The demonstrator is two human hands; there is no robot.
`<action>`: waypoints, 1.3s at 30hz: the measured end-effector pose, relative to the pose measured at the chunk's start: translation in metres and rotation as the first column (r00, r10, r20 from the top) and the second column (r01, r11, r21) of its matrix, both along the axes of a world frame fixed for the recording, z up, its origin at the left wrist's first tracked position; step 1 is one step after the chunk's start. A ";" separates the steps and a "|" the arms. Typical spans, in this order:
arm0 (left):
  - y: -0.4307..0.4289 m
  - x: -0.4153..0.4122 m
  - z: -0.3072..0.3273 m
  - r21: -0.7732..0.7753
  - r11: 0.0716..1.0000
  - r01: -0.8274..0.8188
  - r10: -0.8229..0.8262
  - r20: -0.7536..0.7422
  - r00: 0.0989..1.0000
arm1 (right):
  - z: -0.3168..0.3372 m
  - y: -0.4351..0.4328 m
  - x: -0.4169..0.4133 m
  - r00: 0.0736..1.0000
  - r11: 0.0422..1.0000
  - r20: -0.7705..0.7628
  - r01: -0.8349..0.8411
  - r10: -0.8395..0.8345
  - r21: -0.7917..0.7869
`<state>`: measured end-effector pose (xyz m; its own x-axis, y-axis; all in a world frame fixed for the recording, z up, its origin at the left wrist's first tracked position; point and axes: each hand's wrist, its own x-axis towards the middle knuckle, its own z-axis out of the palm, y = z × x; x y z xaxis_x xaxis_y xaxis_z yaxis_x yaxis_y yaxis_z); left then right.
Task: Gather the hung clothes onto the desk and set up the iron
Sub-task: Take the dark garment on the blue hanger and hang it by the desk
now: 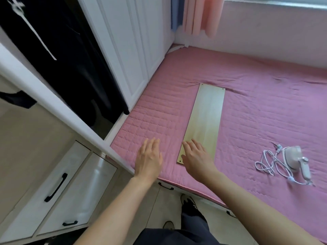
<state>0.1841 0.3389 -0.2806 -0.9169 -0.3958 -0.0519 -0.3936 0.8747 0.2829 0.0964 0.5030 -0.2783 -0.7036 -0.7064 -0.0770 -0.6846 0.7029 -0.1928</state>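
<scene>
Right now both hands are spread flat and hold nothing. The right hand (196, 157) lies palm-down on the near end of a pale wooden board (205, 121), fingers covering its near corner, while the left hand (148, 159) hovers or rests just beside it over the pink quilted mattress (265, 96); whether it touches the quilt I cannot tell. The board runs lengthwise away from the near edge of the mattress toward the middle.

Out toward the near right part of the mattress, well apart from the board, sits the iron (297, 161): small, white, lying low on the quilt with its handle toward the near edge, its white cord (269, 161) in loose loops on its left, plug end free. It looks light and easy to tip.

At the left edge of the mattress an open wardrobe (134, 50) shows dark clothes (58, 55) hanging inside; I judge none has been gathered yet.

Risks, as I see them: the board rests on soft padding, so leaning on one end could rock or slide it. The slack cord could snag on a sleeve or a carried garment and drag the iron off the near edge. Dark garments pulled out carelessly could slip to the floor.
</scene>
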 end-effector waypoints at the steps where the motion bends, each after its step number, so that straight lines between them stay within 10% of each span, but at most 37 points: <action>1: -0.003 -0.010 0.000 -0.011 1.000 -0.026 0.026 -0.003 1.000 | 0.001 -0.006 -0.013 1.000 1.000 -0.001 -0.028 0.028 0.002; 17: -0.062 -0.129 0.029 -0.053 0.889 -0.454 0.447 -0.115 0.887 | 0.053 -0.098 -0.192 0.913 0.913 -0.047 -0.407 0.405 -0.037; 39: -0.299 -0.193 0.191 -0.217 0.668 -0.712 0.614 -0.380 0.692 | 0.193 -0.356 -0.280 0.698 0.715 -0.369 -0.689 0.614 -0.115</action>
<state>-0.0093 0.0404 -0.0900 -0.3589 -0.8493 0.3872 -0.8609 0.4615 0.2142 -0.1839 0.1469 -0.0855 -0.0190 -0.9628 0.2696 -0.9998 0.0181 -0.0059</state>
